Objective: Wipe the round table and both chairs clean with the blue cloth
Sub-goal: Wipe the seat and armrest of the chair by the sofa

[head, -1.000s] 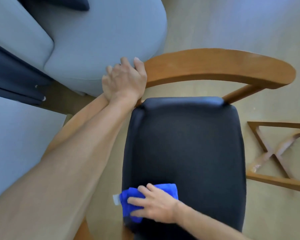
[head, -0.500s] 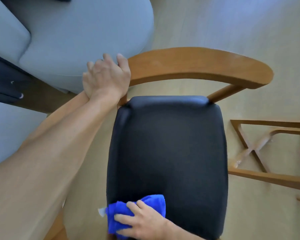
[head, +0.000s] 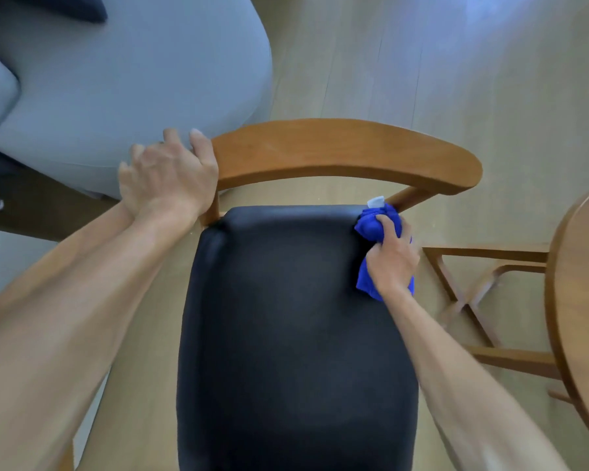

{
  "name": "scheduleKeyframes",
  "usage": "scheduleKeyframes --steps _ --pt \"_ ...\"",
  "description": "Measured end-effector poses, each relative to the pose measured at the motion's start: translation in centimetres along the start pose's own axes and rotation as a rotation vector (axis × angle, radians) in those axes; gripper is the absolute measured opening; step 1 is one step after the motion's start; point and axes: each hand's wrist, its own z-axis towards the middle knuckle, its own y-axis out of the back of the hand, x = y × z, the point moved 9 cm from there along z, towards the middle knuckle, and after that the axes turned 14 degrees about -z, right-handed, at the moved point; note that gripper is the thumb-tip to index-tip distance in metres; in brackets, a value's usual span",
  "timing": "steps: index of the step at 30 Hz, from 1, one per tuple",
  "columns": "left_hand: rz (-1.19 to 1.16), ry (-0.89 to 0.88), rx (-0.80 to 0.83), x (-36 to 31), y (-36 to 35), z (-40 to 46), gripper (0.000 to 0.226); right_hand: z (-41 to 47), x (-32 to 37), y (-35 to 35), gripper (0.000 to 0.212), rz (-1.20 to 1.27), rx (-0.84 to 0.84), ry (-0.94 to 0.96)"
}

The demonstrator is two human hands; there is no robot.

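A wooden chair with a black padded seat point(head: 293, 334) and a curved wooden backrest point(head: 337, 154) fills the middle of the view. My right hand point(head: 391, 260) grips the bunched blue cloth point(head: 371, 229) against the seat's far right corner, beside the backrest post. A small white tag sticks out of the cloth's top. My left hand point(head: 170, 175) grips the left end of the backrest. The round wooden table point(head: 582, 300) shows only its edge at the right, with its crossed wooden base point(head: 473, 294) below.
A grey sofa point(head: 116, 79) stands close behind the chair at the upper left, with a dark cushion at its far edge. Light wooden floor point(head: 456, 62) spreads beyond the backrest and between chair and table.
My right hand has carried the blue cloth from the seat's near left edge up to its far right corner. My left hand stays on the backrest end. The view has shifted, bringing in the table edge.
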Motion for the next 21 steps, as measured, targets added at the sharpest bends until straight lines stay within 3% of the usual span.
scheduleKeyframes --steps 2,5,7,10,14,16,19,21 --pt "-0.004 0.008 0.002 -0.1 0.1 0.1 0.062 -1.0 -1.9 -0.8 0.057 0.125 -0.015 -0.245" --pt "-0.008 0.0 0.006 -0.2 0.0 0.1 0.058 -1.2 -7.4 -2.1 0.055 0.452 0.098 -0.691" --pt "-0.003 0.002 0.008 -0.1 -0.1 0.3 0.057 -0.6 -6.3 -1.7 0.053 0.471 0.131 -0.729" --pt "0.001 -0.001 0.002 0.0 -0.1 0.3 0.057 -0.9 6.7 0.0 0.054 0.238 0.053 -0.221" --pt "0.013 -0.013 0.005 0.0 -0.1 0.3 0.057 -11.0 25.1 -0.2 0.049 0.138 0.075 0.502" --pt "0.008 -0.018 0.003 0.0 0.0 0.3 0.058 -15.5 26.8 -1.3 0.045 -0.005 0.064 0.75" --pt "0.02 -0.003 0.01 0.1 0.0 0.5 0.059 -19.9 22.6 -3.1 0.049 -0.104 0.063 1.201" --pt "0.025 -0.012 0.0 0.0 0.1 0.4 0.061 -18.3 16.8 -2.6 0.052 -0.123 0.03 1.27"
